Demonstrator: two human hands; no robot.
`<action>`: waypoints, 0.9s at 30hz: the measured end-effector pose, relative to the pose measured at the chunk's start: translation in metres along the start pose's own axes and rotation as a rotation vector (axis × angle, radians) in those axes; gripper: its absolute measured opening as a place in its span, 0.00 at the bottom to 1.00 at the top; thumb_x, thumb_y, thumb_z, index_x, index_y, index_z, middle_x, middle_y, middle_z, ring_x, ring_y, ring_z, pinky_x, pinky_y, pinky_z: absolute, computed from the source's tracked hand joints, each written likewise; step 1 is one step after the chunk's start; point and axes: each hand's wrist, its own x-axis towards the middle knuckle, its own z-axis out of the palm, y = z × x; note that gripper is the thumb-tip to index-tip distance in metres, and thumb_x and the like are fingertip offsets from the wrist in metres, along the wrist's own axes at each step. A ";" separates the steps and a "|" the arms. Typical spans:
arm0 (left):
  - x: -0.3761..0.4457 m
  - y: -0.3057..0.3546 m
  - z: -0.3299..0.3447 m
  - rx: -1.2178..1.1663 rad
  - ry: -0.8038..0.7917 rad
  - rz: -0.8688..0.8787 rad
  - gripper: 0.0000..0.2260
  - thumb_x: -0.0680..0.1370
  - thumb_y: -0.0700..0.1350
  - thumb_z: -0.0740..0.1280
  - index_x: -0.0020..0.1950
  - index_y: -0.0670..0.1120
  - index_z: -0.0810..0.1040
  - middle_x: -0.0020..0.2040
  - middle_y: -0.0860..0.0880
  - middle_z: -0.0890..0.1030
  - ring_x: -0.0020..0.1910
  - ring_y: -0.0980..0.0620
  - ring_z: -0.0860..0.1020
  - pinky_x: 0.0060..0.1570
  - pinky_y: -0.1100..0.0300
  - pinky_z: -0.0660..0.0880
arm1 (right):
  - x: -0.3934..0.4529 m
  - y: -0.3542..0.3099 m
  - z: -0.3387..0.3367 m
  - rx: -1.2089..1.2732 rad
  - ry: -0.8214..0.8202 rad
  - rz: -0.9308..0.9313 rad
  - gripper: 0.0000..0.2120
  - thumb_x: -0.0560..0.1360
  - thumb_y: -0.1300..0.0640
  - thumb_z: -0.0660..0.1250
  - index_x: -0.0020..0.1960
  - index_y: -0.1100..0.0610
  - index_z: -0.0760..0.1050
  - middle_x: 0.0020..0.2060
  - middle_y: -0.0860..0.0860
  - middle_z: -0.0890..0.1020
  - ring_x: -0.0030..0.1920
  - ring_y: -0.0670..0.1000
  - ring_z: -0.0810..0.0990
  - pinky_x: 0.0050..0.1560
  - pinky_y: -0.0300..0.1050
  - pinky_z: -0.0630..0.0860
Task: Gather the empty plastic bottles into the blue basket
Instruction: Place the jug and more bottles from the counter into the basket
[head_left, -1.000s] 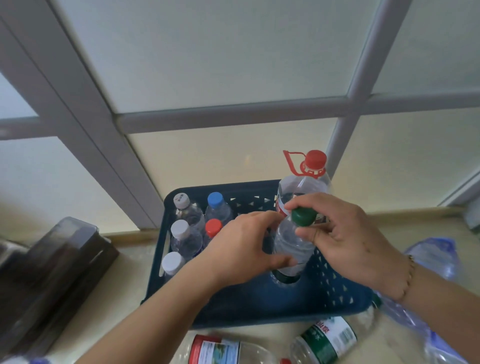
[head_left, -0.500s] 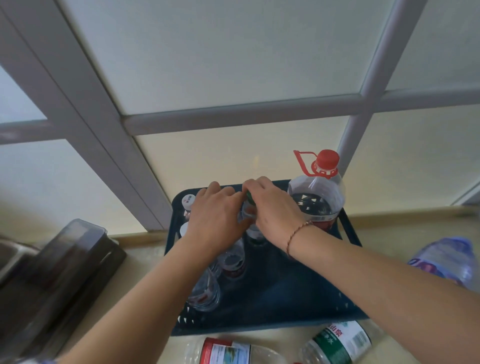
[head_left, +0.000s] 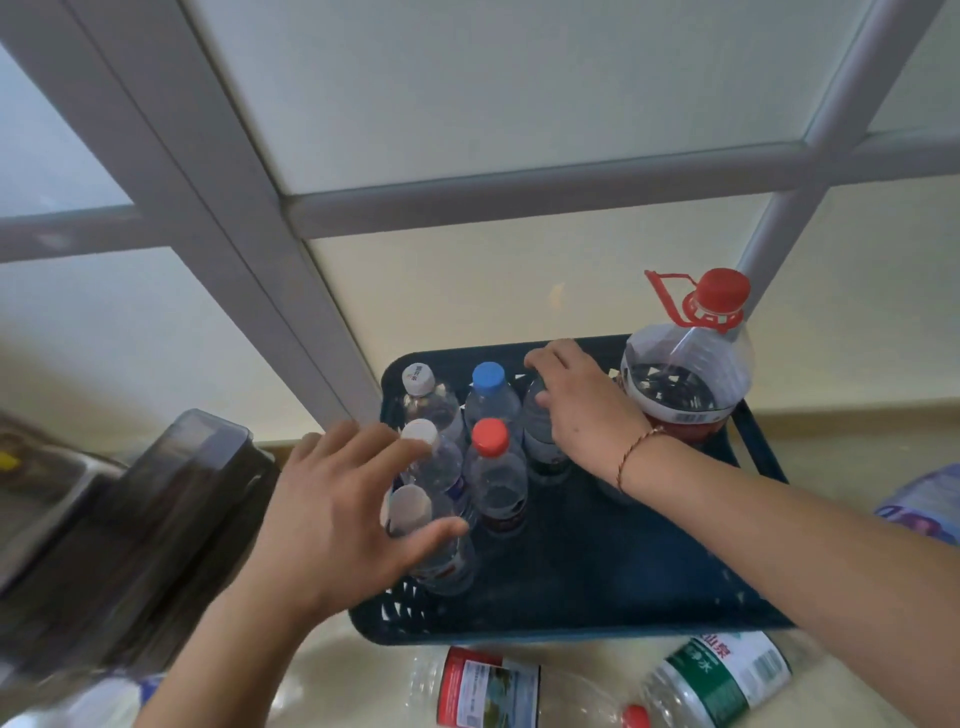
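Beige counter, frosted window behind. Blue basket (head_left: 597, 587) holds upright bottles. Right hand (head_left: 582, 410) grips bottle (head_left: 540, 441) top; seat upright, then release. Left hand (head_left: 337, 514) spread, empty.

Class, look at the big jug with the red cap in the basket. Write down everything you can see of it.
The big jug is clear plastic with a red screw cap and a red carry handle that sticks up to the left of the cap. A white label band rings its lower body, red below it. It looks empty. It stands upright in the far right corner of the blue basket. The right hand lies just beside it; whether they touch cannot be told.
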 end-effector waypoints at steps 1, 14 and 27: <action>-0.007 -0.004 0.005 0.055 -0.042 0.010 0.27 0.71 0.73 0.63 0.56 0.54 0.80 0.45 0.55 0.81 0.44 0.49 0.75 0.45 0.53 0.71 | 0.000 -0.001 0.000 -0.006 -0.013 0.000 0.25 0.75 0.69 0.65 0.70 0.59 0.65 0.65 0.56 0.68 0.59 0.55 0.73 0.54 0.49 0.76; -0.017 0.029 0.008 0.012 0.168 0.170 0.15 0.76 0.61 0.65 0.47 0.50 0.81 0.37 0.54 0.81 0.36 0.49 0.74 0.40 0.54 0.67 | -0.037 -0.021 -0.063 0.084 0.079 -0.195 0.20 0.78 0.61 0.65 0.69 0.55 0.68 0.66 0.49 0.70 0.63 0.48 0.72 0.62 0.34 0.64; 0.077 0.096 0.017 -0.126 0.114 0.085 0.13 0.73 0.57 0.64 0.40 0.48 0.77 0.30 0.54 0.77 0.34 0.48 0.73 0.44 0.54 0.66 | -0.069 0.008 -0.028 0.299 -0.108 -0.012 0.32 0.65 0.47 0.78 0.64 0.42 0.67 0.54 0.44 0.77 0.53 0.46 0.78 0.55 0.47 0.79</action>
